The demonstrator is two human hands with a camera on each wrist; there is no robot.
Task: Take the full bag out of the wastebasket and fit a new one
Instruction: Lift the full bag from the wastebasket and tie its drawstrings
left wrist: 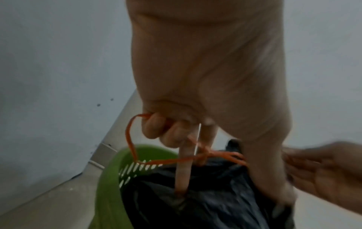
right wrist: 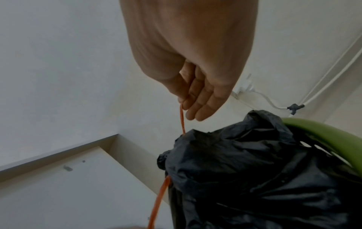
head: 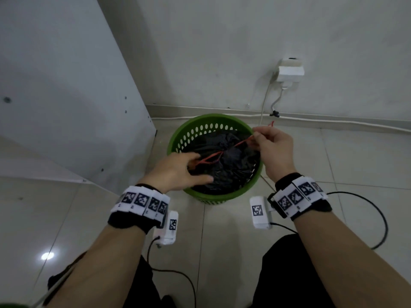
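Note:
A round green wastebasket (head: 178, 138) with a perforated wall stands on the tiled floor by the wall. Inside it sits a black bag (head: 231, 165), gathered at the top by a red drawstring (head: 211, 157). My left hand (head: 178, 170) is over the basket's near left side and holds a loop of the drawstring (left wrist: 130, 139) in its curled fingers. My right hand (head: 270, 141), raised above the right rim, pinches the other end of the drawstring (right wrist: 182, 119), and the string runs taut from it down to the bag (right wrist: 254, 170).
A white cabinet panel (head: 66, 107) stands close to the left of the basket. On the back wall a white plug block (head: 289, 72) hangs with white cables (head: 333, 121) running along the skirting. Black cables (head: 378, 218) trail on the floor from my wrists.

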